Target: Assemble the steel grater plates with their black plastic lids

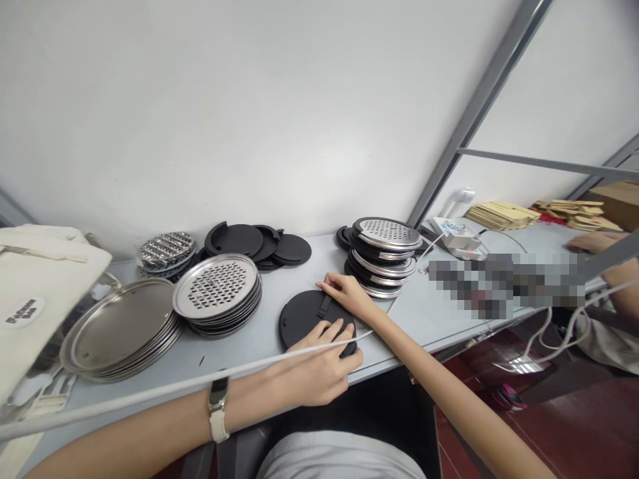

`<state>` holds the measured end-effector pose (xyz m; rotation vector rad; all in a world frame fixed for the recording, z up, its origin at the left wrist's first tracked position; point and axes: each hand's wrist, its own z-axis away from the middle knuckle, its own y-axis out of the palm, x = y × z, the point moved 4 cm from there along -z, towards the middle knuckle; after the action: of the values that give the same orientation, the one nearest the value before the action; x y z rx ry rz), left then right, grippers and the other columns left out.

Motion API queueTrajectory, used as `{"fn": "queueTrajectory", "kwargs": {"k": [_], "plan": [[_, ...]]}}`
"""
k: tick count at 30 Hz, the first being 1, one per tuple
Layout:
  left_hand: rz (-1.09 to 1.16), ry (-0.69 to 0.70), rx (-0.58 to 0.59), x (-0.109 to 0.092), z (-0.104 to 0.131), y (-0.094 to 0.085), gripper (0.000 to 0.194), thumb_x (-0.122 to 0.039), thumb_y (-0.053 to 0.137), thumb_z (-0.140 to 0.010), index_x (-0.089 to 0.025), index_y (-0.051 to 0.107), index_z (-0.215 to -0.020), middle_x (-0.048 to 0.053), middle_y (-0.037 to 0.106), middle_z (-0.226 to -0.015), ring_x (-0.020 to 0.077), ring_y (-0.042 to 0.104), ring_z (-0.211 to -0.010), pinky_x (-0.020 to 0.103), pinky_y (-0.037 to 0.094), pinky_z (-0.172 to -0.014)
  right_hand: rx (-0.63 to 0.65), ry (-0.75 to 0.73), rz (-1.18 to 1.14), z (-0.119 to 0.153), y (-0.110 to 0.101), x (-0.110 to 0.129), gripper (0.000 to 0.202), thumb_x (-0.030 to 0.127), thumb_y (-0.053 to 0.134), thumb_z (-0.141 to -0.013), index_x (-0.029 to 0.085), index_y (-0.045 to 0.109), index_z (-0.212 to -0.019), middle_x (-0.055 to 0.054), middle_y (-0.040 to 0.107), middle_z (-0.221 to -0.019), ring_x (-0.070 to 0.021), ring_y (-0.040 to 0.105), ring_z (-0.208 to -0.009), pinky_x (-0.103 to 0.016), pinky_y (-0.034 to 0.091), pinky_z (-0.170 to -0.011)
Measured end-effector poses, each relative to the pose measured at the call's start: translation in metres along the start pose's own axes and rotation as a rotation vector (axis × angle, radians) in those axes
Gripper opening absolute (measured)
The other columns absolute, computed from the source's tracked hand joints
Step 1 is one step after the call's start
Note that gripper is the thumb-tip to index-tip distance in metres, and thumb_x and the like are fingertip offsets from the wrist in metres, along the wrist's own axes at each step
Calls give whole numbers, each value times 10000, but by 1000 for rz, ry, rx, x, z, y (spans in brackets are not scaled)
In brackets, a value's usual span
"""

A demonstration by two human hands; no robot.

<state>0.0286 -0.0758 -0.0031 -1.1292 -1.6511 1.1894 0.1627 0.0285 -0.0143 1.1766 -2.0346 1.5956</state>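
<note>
Two hands at a black disc

The disc (304, 316) lies flat on the table (269, 303), near the middle of the scene, between the graters (217, 286) on the left and the mixed stack (387, 233) farther right. The left hand (322, 362) rests over its near side, fingers spread on top and thumb by the near right rim. The right hand (352, 296) is at the far rim, bent fingers and thumb beside the tab (324, 306). I cannot tell whether either hand is gripping firmly or only steadying; the undersides of the fingers are hidden.

The disc looks like moulded plastic: probably stiff, fairly light and not very fragile, though its smooth face may slip under flat fingertips. The rim seems the best hold, taken from opposite sides; the tab looks thin and could bend if it bore the weight. The metal graters probably have sharp teeth, better held by their plain edges. A white cable (150, 382) crosses the view in front of the left hand.
</note>
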Motion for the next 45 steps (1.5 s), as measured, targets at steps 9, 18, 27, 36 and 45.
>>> {"fn": "queueTrajectory", "kwargs": {"k": [9,18,27,36,45], "plan": [[-5,-11,14,0,0,-1,244,-292,462,-881,-158,486,-1084,187,474,-1320,321,430,-1249,423,368,-988,-83,11,-68,1,-1,-6,289,437,517,-885,180,545,-755,59,389,-552,-99,360,-517,-227,287,-508],[14,-32,19,0,0,-3,205,-248,470,-870,-170,483,-1060,174,491,-1305,303,435,-1244,414,359,-994,-127,54,-167,-1,1,-10,314,465,504,-885,178,532,-760,49,417,-568,-109,378,-534,-233,315,-524],[45,-41,22,1,-1,-3,230,-243,495,-846,-175,487,-1066,178,470,-1329,317,416,-1259,420,368,-980,-263,117,-179,-2,-3,-14,319,482,489,-882,194,485,-746,41,428,-560,-117,393,-526,-234,331,-510],[47,-37,22,1,-1,-3,234,-245,498,-846,-174,487,-1068,175,469,-1328,322,425,-1250,427,375,-977,-116,42,-127,-2,2,-5,371,515,500,-873,177,551,-730,51,383,-549,-105,352,-527,-230,296,-514],[39,-60,21,-1,-2,-3,193,-241,496,-853,-181,494,-1037,155,482,-1311,306,437,-1230,426,374,-982,-63,50,-113,-3,2,-7,406,556,524,-843,176,560,-704,63,351,-519,-99,329,-511,-227,276,-502]]}}
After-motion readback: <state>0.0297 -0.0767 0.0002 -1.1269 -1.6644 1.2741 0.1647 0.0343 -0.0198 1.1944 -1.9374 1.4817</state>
